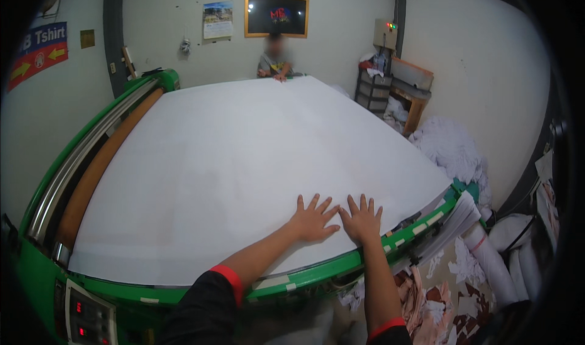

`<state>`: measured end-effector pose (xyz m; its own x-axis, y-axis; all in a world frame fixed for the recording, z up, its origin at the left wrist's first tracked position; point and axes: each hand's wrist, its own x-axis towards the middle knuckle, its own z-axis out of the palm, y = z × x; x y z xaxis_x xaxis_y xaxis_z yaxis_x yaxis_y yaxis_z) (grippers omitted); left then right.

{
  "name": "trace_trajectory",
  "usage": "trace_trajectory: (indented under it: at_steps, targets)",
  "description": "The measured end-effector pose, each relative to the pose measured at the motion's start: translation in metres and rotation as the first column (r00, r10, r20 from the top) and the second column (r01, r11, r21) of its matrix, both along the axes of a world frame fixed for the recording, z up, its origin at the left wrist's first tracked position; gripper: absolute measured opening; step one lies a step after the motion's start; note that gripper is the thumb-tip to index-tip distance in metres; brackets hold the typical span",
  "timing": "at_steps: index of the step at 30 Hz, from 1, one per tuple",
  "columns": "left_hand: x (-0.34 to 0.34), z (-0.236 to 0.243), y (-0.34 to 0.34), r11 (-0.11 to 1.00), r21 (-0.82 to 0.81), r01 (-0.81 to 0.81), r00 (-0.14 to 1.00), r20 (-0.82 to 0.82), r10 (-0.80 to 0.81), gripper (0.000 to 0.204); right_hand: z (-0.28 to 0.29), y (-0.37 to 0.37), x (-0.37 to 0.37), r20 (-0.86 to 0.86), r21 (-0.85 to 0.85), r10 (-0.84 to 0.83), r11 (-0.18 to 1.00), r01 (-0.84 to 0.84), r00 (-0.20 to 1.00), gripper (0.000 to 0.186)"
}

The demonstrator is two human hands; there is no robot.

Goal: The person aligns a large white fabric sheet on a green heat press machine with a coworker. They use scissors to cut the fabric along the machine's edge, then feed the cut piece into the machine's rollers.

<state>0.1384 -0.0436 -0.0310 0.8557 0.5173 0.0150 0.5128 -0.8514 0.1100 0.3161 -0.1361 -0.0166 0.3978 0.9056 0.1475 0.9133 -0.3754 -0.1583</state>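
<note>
A large white sheet (244,156) lies spread over the wide table of a green-framed roller machine (304,276). Both of my hands rest on it near the close edge, right of the middle. My left hand (312,221) lies flat with its fingers spread. Just right of it, my right hand (362,222) is also flat, fingers apart, and the two hands almost touch. Neither one grips anything. Across the table, another person (277,58) stands at the far edge with their hands on or close to the sheet.
Along the left side run a brown roller (109,162) and a metal roller. A control panel (88,314) sits at the lower left. Crumpled white cloth (451,147) is heaped on the right. Fabric scraps (436,302) and rolled material (495,263) lie at the lower right.
</note>
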Motion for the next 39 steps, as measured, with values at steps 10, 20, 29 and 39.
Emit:
trace_trajectory:
  at_steps: [10,20,29,39]
  targets:
    - [-0.006,0.006,0.0,1.0,0.018,0.019,0.998,0.058,-0.02,0.087,0.013,-0.003,-0.006,-0.046,-0.105,-0.03,0.994,0.025,0.998,0.077]
    - [-0.012,0.007,-0.003,1.0,0.018,0.002,0.999,0.043,-0.003,0.085,0.015,-0.003,-0.01,-0.054,-0.123,-0.018,0.992,0.012,0.998,0.078]
    - [-0.014,0.008,-0.003,1.0,0.024,-0.012,1.0,-0.004,0.012,0.085,0.015,-0.004,-0.014,-0.067,-0.115,-0.015,0.993,0.007,0.998,0.079]
    - [-0.016,0.008,0.0,1.0,0.01,-0.016,1.0,-0.02,0.016,0.087,0.017,-0.006,-0.018,-0.074,-0.109,-0.016,0.994,0.008,0.997,0.078]
